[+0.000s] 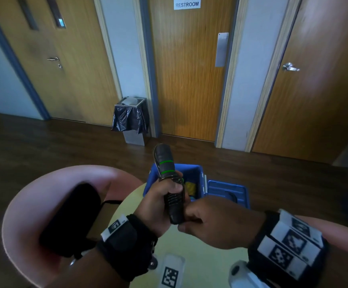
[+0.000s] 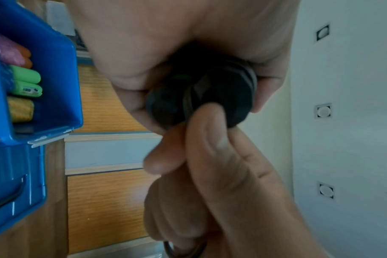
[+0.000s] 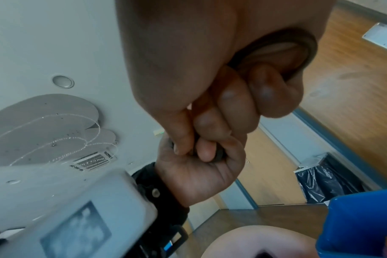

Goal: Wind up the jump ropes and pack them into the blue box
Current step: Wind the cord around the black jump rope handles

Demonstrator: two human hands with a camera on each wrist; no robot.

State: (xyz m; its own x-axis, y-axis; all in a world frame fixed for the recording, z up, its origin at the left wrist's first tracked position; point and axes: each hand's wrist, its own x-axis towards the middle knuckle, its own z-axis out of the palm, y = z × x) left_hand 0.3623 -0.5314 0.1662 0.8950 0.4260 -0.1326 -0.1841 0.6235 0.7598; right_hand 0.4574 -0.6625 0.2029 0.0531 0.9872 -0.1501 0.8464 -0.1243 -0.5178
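Right hand (image 1: pixel 214 223) pinches the cord at the lower end of the jump rope handles (image 1: pixel 170 183), likely tightening a wrap. Left hand (image 1: pixel 158 201) is fisted round both handles, upright, to steady them above the desk (image 1: pixel 200 256). Beyond — blue box (image 1: pixel 198 173), lid open, ready to receive them.

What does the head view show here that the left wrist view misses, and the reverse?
Only the head view shows the green bands on the black jump rope handles, the round table and the pink chair. Only the left wrist view shows green handles packed in the blue box. Both show the left hand and right hand gripping the bundle.
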